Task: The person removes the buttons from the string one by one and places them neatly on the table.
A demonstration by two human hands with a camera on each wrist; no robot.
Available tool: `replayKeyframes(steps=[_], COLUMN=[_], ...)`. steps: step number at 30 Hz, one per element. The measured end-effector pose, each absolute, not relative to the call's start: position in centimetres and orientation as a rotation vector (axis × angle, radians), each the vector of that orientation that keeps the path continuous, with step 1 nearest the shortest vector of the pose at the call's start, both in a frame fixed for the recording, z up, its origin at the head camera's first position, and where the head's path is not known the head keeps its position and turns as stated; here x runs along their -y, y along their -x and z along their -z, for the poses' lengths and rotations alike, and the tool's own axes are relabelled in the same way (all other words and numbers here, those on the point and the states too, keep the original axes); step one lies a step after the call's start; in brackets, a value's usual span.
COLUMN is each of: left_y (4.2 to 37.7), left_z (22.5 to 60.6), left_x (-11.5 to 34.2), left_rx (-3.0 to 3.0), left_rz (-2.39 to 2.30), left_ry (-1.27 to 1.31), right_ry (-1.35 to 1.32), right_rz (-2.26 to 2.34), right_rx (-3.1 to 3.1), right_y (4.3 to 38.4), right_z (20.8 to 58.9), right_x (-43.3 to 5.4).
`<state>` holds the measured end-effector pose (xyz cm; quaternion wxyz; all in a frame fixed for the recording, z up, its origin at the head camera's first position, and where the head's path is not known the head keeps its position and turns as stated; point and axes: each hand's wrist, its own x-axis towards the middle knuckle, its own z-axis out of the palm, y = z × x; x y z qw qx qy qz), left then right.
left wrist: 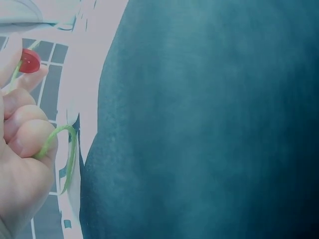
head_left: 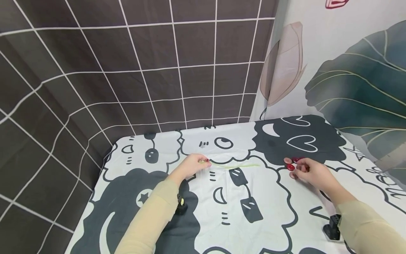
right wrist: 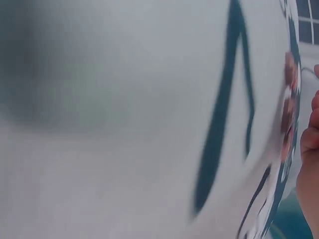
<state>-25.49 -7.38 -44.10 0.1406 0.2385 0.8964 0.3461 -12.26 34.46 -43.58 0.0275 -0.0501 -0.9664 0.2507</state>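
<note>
My left hand (head_left: 192, 165) pinches a green cord (head_left: 236, 166) with a red button (head_left: 207, 160) on it. In the left wrist view the red button (left wrist: 31, 60) sits by the fingertips, the cord passing through it, and the cord's other end (left wrist: 70, 133) loops out from the curled lower fingers. On the cloth at the right, my right hand (head_left: 312, 173) reaches to a small group of buttons, a red button (head_left: 290, 167) and a brown button (head_left: 287, 160) among them. Its thumb and forefinger stand apart near them; the right wrist view shows only the edge of this hand (right wrist: 310, 142).
A patterned black-and-white cloth (head_left: 219, 225) covers the work surface. Behind and to the left hangs a dark grid curtain (head_left: 149, 53); a leaf-print curtain (head_left: 355, 84) hangs at the right. Black wrist devices are on both arms, the right one (head_left: 333, 227) close to the cloth.
</note>
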Motion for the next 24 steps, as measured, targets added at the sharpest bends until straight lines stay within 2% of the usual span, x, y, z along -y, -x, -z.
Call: replayKeyframes(steps=[24], left_y=[25.5], left_z=[44.2], left_x=[7.2], left_rx=[-2.593], left_rz=[-0.978], left_ry=[-0.698], right_ry=[-0.3], right_rz=[-0.942], right_rx=[2.846], right_y=[17.8], right_z=[43.6], right_x=[-24.7])
